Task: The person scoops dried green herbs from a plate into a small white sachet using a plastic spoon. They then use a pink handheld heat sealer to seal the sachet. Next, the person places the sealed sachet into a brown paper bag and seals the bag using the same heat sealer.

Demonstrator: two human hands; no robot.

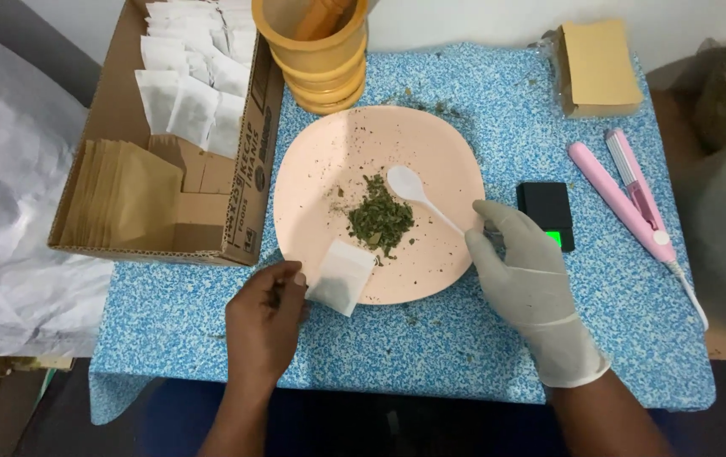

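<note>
Blue speckled tabletop, pink plate [312,169] in the middle with a little heap of dried green leaves [380,222] on it. Gloved right hand [524,279] pinches a white spoon [418,193], bowl pointing up-left, just right of the heap. Bare left hand [266,317] pinches a white sachet [342,278] at the plate's near rim, just below the leaves.

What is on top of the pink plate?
On the pink plate lie a pile of dried green leaves, a white spoon and a small white bag's corner. The plate beneath them is hidden.
</note>
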